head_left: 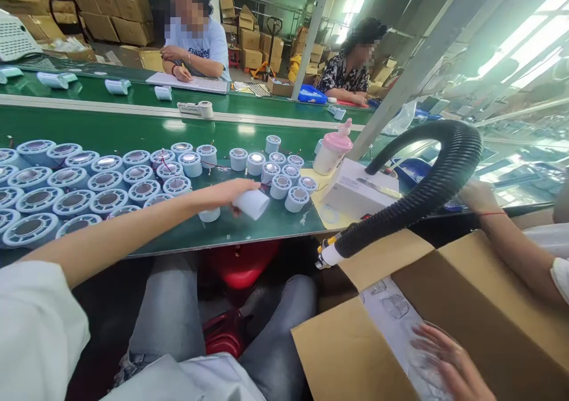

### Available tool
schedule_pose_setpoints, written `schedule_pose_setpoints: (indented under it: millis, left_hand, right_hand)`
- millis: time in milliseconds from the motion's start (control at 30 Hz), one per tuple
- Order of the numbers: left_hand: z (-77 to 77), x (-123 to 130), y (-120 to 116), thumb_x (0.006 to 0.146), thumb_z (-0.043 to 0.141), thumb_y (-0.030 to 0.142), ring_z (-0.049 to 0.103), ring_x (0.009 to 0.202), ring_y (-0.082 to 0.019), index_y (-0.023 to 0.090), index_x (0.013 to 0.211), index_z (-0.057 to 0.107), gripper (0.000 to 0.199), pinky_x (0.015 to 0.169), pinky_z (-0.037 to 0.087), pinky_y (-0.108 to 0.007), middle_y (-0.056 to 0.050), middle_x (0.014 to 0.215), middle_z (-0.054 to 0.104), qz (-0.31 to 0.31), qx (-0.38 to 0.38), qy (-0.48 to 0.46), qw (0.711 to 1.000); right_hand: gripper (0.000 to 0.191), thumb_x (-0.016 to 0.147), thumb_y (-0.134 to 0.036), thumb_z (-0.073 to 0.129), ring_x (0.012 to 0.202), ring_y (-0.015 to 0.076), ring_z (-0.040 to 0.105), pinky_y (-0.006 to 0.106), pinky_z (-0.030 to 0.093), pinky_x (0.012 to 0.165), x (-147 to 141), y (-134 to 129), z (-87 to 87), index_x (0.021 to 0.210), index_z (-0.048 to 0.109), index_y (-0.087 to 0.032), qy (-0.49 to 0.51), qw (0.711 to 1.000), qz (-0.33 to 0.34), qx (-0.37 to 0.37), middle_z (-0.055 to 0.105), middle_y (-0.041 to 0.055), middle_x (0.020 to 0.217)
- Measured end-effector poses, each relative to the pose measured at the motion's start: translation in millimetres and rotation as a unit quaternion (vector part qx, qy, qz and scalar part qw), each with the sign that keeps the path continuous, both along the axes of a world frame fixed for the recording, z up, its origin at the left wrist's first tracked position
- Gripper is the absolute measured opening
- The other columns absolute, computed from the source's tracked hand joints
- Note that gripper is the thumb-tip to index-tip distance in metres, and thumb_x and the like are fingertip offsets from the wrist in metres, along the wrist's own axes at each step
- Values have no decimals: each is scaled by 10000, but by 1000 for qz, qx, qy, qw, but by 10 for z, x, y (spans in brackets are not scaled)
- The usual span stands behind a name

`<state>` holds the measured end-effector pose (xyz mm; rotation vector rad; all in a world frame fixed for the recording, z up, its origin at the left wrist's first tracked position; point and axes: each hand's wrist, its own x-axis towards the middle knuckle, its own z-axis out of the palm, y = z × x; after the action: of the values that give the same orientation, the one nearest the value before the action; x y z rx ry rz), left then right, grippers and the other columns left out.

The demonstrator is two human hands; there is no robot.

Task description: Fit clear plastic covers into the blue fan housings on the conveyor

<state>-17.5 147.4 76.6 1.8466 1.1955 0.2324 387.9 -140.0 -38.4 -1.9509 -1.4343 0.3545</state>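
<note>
My left hand is closed on a light blue cylindrical housing, held tilted just over the green work surface near its front edge. The fingers on the far side are partly hidden. Similar round housings with slotted rims stand close by in rows on the left, and a smaller cluster is just beyond the hand. At lower right, my right hand reaches into an open cardboard box, fingers stretched out and slightly blurred. Under them lie clear plastic pieces on white lining.
A black corrugated hose arches over the box's far side. A white carton and a pink-lidded bottle stand at the bench's right. A co-worker's hand is at far right. Two people sit across the green belt.
</note>
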Motion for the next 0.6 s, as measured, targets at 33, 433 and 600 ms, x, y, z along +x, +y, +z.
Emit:
schedule_pose_setpoints:
  millis: [33, 433, 600]
  left_hand:
    - [-42, 13, -169, 878, 234, 536, 614, 619, -205, 143, 943, 530, 496, 450, 454, -271, -105, 753, 632, -12, -42, -25, 999]
    - [-453, 211, -1122, 814, 524, 383, 495, 546, -115, 155, 840, 650, 262, 383, 359, -185, -19, 728, 592, -209, -307, -88, 924]
    - [-349, 229, -1261, 871, 509, 326, 580, 870, -197, 186, 965, 656, 224, 812, 442, -309, -49, 942, 625, -197, 52, -4, 979]
  right_hand:
    - [357, 887, -443, 407, 913, 302, 689, 469, 588, 697, -331, 90, 110, 1233, 474, -495, -18, 995, 95, -4, 655, 87, 1089]
    - [401, 808, -200, 598, 1077, 341, 515, 501, 525, 819, -1907, 874, 504, 1207, 613, -235, -197, 930, 309, 38, 451, 163, 1356]
    - [35, 769, -177, 690, 1112, 274, 524, 440, 484, 930, -1839, 846, 529, 778, 666, -202, -9, 927, 372, -44, 546, 95, 1238]
